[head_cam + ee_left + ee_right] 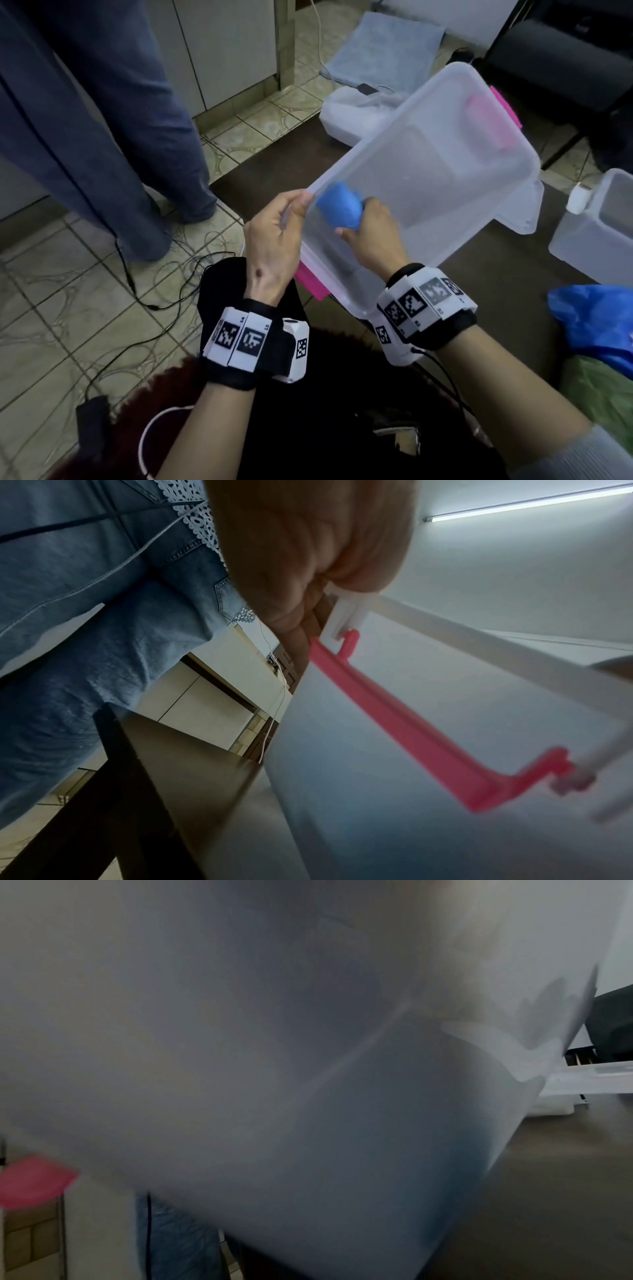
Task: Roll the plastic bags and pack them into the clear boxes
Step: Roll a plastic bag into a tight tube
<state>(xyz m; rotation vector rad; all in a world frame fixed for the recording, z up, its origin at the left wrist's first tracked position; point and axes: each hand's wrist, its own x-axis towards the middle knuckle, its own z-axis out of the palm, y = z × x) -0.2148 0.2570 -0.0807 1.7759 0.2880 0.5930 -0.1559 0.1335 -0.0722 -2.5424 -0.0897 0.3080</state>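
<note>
L hand (270, 240) pinches tilted clear box (445, 178) at near-left rim; R hand (371, 236) grips rolled blue bag (339, 205) inside.

No legible text or labels

head looks down, wrists close under box (445, 164)

Rolled blue bag (339, 209) inside tilted clear box (445, 164), pink latches.
</note>
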